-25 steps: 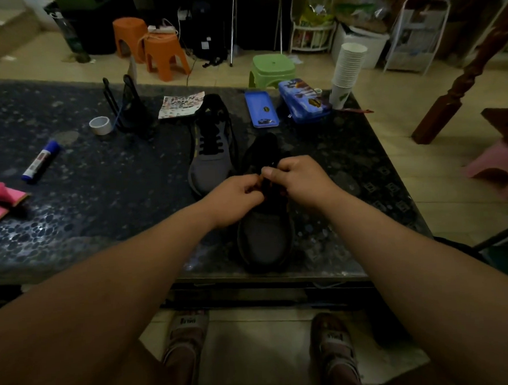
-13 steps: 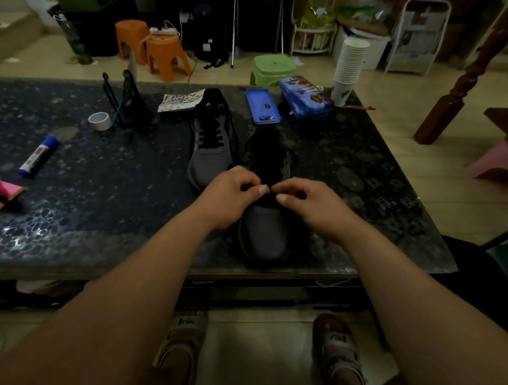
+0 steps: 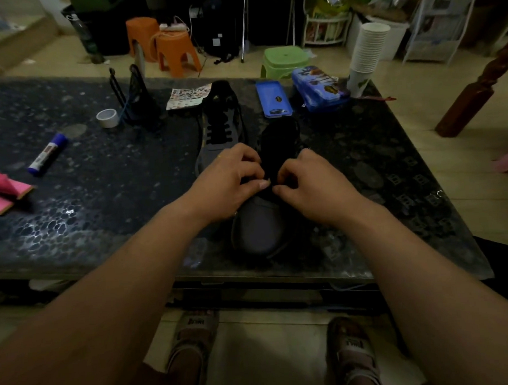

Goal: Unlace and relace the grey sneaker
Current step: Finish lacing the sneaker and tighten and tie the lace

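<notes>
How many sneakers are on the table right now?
2. The near sneaker sits by the front edge under the left hand and right hand; the far sneaker lies further back and left.

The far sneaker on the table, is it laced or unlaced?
Laced: rows of black laces cross the grey upper of the far sneaker.

The sneaker [image 3: 257,230] lies right of second sneaker [image 3: 219,129].

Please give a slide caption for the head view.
Left hand and right hand pinch at the lacing of the near grey sneaker on the dark table.
</notes>
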`<state>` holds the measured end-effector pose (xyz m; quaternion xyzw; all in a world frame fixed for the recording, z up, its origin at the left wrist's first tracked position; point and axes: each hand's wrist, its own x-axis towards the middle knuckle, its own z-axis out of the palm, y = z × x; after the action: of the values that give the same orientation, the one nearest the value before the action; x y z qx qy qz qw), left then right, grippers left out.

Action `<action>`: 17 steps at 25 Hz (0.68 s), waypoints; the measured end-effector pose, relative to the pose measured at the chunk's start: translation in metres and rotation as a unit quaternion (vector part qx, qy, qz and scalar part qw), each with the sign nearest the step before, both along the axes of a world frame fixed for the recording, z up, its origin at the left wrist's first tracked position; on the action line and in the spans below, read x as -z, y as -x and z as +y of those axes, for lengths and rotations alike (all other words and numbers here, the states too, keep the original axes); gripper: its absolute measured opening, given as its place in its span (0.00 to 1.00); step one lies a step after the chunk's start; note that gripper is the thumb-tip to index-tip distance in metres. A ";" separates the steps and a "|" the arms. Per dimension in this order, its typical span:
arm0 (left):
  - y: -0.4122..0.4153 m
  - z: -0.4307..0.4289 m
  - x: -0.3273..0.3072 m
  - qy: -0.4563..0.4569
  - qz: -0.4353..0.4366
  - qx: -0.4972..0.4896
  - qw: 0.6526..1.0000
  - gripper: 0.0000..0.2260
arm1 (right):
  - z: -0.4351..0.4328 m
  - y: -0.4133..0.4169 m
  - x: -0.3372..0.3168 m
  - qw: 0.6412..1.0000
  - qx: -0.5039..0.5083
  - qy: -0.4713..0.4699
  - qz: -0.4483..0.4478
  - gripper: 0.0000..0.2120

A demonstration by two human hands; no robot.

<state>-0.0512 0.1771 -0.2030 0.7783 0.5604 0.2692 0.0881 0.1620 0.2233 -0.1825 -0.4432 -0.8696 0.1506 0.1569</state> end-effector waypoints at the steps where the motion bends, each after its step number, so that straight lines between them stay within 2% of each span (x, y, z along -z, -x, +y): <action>1: 0.000 0.001 0.000 0.001 -0.012 -0.006 1.000 0.06 | -0.005 0.005 0.000 0.999 0.018 -0.031 -0.032 0.13; 3: -0.001 0.001 -0.002 0.009 -0.033 -0.013 0.999 0.05 | -0.011 0.016 -0.004 0.992 0.067 -0.059 -0.094 0.16; 6: -0.002 -0.001 -0.002 0.015 -0.042 -0.009 0.999 0.05 | -0.011 0.026 -0.009 0.986 0.108 -0.016 -0.129 0.14; 8: 0.000 -0.001 -0.001 0.022 -0.051 -0.010 0.998 0.05 | -0.011 0.028 -0.010 0.987 0.113 0.041 -0.105 0.09; 11: 0.003 -0.001 0.005 0.010 -0.040 -0.010 0.999 0.07 | -0.009 0.021 -0.004 0.992 0.085 0.092 -0.008 0.05; 14: 0.006 0.000 0.003 -0.019 0.031 -0.022 0.999 0.11 | -0.004 0.002 0.008 0.997 0.017 0.025 0.077 0.04; 17: 0.003 0.005 -0.008 0.015 0.035 -0.001 0.999 0.08 | 0.001 -0.014 0.011 0.995 -0.044 -0.063 0.066 0.06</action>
<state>-0.0542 0.1818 -0.1946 0.7850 0.5682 0.2336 0.0798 0.1756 0.2244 -0.1934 -0.3830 -0.8836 0.1315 0.2349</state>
